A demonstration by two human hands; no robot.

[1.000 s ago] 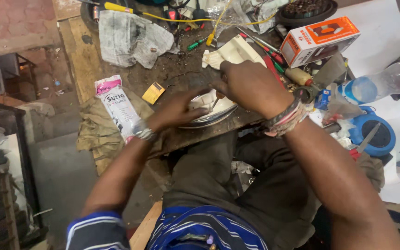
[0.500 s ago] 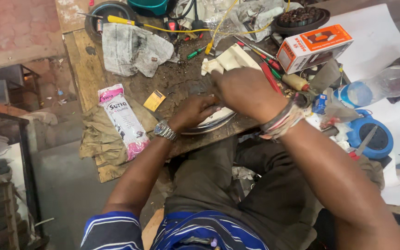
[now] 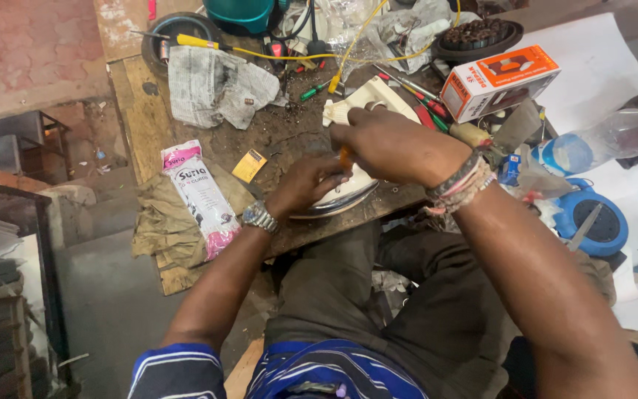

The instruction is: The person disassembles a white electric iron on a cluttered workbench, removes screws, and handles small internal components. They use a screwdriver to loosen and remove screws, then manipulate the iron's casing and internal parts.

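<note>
Head view, item: clothes iron (image 3: 348,193), white body on a metal soleplate, lying at the near edge of the wooden workbench (image 3: 142,111). Left hand (image 3: 306,185) now rests curled against the iron's side, steadying it, where a second ago it sat lower left; right hand (image 3: 393,144) remains closed round an orange-handled screwdriver (image 3: 345,157) pointed down into it. Change suggests work on a screw continues.

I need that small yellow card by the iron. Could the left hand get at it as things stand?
Probably yes: the yellow card lies bare on the bench, just beyond the left hand, nothing between; but that hand is resting on the iron.
</note>
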